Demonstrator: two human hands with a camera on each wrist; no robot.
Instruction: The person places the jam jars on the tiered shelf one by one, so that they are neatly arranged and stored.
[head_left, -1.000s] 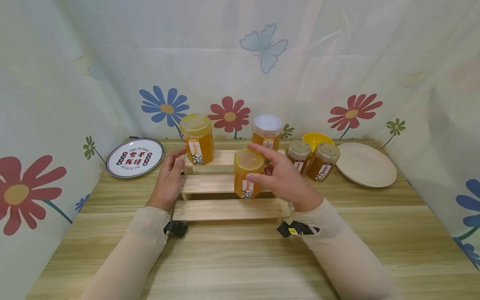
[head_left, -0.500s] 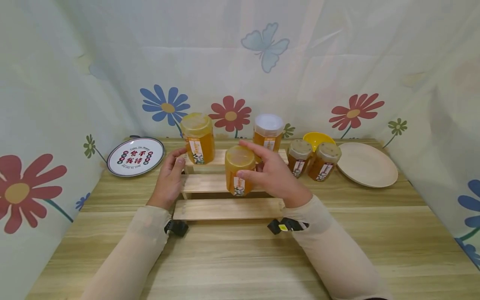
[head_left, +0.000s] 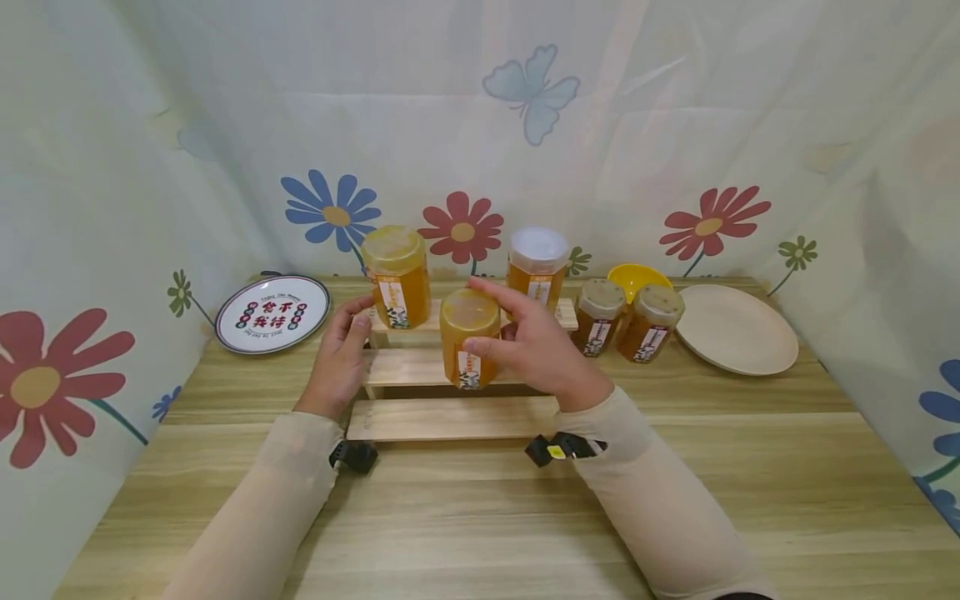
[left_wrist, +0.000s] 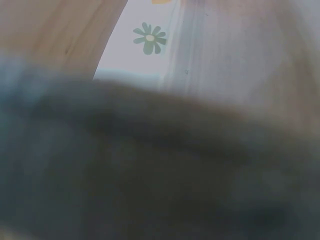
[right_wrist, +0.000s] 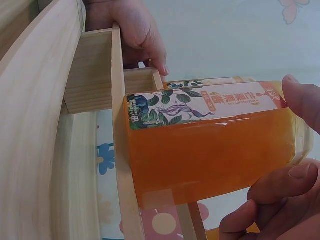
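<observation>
In the head view my right hand (head_left: 543,354) grips a honey jar (head_left: 471,333) by its upper part, thumb in front and fingers round the far side. The amber jar is upright, its base at the middle step of a three-step wooden rack (head_left: 457,419). The right wrist view shows its printed label (right_wrist: 210,105) and its bottom close against the step edge. My left hand (head_left: 330,362) holds the rack's left end near the top step. Up there stand a yellow-lidded honey jar (head_left: 397,287) at the left and a white-lidded jar (head_left: 538,250) at the right.
Right of the rack, two darker jars (head_left: 597,323) stand side by side before a yellow bowl (head_left: 637,279). A beige plate (head_left: 738,329) lies farther right, a printed white plate (head_left: 272,315) at the left. Behind hangs a flowered curtain (head_left: 420,108). A dark blur covers most of the left wrist view.
My right hand has carried the honey jar leftward along the middle step, from its right part toward its centre. The left hand has stayed at the rack's left end.
</observation>
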